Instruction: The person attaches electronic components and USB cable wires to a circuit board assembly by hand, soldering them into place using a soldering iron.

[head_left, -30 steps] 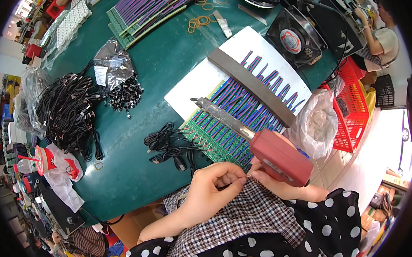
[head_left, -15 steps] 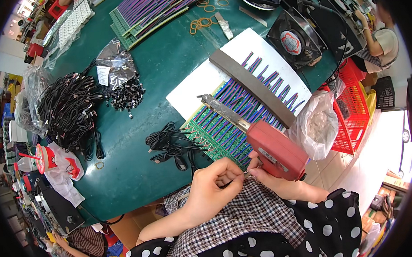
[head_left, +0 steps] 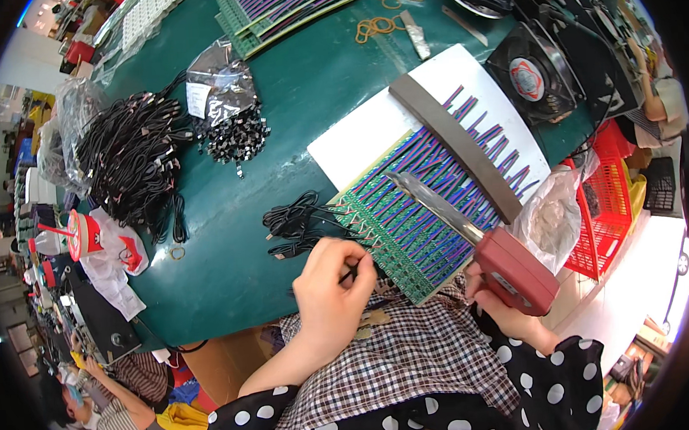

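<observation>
Positioning black cable (head_left: 351, 276) appears current: left hand (head_left: 325, 294) pinches it, 8 o'clock of the green circuit board (head_left: 400, 273); right hand (head_left: 509, 315) grips red-handled soldering iron (head_left: 517, 272), 4 o'clock. Next move likely requires steady cable alignment.

We see a glossy green table (head_left: 232, 291) across the middle of our view, a pale wall (head_left: 26, 56) at upper left, and light-coloured floor (head_left: 624, 270) at right, washed by strong white light (head_left: 672, 256).

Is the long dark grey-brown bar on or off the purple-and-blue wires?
On: the bar lies across the wires, which show on both sides of it.
</observation>
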The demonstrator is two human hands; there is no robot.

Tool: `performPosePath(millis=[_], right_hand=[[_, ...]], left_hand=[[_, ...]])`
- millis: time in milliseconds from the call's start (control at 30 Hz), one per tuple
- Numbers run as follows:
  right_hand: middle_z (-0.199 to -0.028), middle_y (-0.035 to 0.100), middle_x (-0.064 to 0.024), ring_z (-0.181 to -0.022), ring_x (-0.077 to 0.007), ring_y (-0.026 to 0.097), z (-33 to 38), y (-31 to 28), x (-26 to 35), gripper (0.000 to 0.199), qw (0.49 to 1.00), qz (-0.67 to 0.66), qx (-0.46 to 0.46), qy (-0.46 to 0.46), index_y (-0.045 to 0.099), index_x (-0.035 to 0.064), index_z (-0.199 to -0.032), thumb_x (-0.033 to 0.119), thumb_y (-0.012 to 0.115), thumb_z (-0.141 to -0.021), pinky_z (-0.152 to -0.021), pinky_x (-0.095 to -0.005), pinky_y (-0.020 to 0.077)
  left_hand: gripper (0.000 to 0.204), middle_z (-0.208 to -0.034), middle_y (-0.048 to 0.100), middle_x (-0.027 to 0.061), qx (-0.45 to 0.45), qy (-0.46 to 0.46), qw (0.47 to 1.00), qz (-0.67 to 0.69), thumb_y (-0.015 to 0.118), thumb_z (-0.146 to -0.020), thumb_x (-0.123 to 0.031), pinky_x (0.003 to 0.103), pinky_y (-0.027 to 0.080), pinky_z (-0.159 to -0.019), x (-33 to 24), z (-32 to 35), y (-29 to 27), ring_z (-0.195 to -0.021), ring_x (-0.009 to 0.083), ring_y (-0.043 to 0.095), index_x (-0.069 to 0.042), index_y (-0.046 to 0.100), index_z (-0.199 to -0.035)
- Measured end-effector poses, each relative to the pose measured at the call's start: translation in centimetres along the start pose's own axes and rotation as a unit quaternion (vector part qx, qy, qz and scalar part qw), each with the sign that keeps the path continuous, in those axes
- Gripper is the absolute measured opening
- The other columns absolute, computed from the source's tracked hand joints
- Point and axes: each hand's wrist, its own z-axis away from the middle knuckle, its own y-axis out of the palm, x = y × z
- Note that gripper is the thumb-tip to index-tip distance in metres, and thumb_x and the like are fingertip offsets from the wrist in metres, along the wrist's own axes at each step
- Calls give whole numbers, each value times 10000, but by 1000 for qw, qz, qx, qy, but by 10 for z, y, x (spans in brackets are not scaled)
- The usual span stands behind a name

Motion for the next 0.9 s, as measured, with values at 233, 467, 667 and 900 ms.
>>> performPosePath(millis=[233,467,667,900], right_hand=[[-862,585,-78,-711,-143,566,31,-33,-17,446,992,-42,78,85,489,-22,-1122,164,697,-774,-671,-262,453],[-823,633,-62,-637,-126,588,31,-38,-9,517,985,-75,85,130,536,-42,-1096,177,764,-687,-592,-239,466],[-794,642,-61,-647,-147,617,16,-36,-12,526,992,40,121,-9,562,-43,-1086,217,764,-677,-602,-250,478],[-941,669,-129,-734,-223,667,25,-42,-31,680,977,138,123,-105,505,-54,-1191,250,804,-661,-653,-291,506]], left_hand=[[118,-816,477,20,-2,15,999,-47,671,-727,24,199,362,-489,5,1,15,-572,53,418,-27,574,-770],[130,-814,490,23,-19,18,997,-66,686,-711,6,205,384,-492,8,0,19,-578,71,444,-34,577,-769],[134,-818,501,29,-26,20,997,-71,678,-705,16,203,413,-491,9,0,22,-583,76,497,-32,566,-761],[150,-820,501,36,-32,23,997,-71,669,-695,37,204,435,-492,10,1,23,-575,76,518,-23,548,-760]])
